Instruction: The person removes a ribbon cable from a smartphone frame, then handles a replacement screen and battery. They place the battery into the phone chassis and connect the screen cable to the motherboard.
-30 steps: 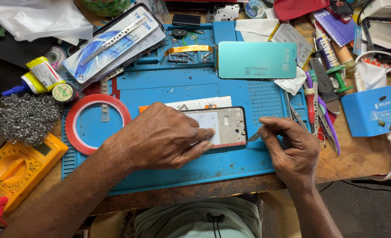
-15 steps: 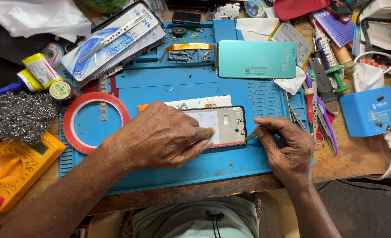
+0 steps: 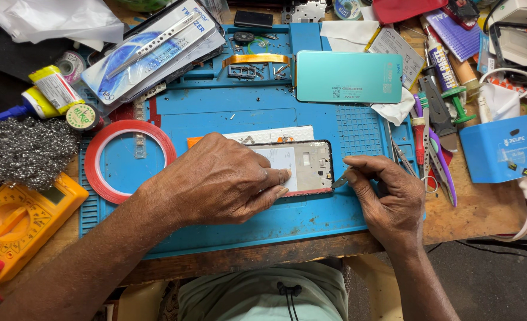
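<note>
Phone frame pinned flat, thin tool worked at its lower right corner

Phone frame [image 3: 302,166], opened and lying face-up with its inner plate showing, rests near the middle of the blue work mat [image 3: 239,113], at the mat's front half. Left hand [image 3: 216,181] lies palm-down across the frame's left part, fingers extended and pressed flat on it; the hold appears meant to keep the frame from sliding while its edge is worked. Right hand [image 3: 388,202] sits just beside the frame's right end, thumb and forefinger pinched together on a thin metal tool [image 3: 340,180] whose tip touches the frame's lower right corner. The low, shallow angle of the tool suits prying or scraping along the rim.

A white card [image 3: 275,134] lies partly beneath the frame's upper edge. A teal back cover [image 3: 348,76] is set apart at the mat's far side, clear of the working area. Small parts and screws [image 3: 254,66] are gathered in the mat's top compartments, likely to prevent loss. A red tape ring [image 3: 129,160] lies left of the hands. Hand tools [image 3: 433,128] are laid along the mat's right edge, within the right hand's reach. A yellow multimeter [image 3: 22,220] sits at the left, off the mat.
</note>
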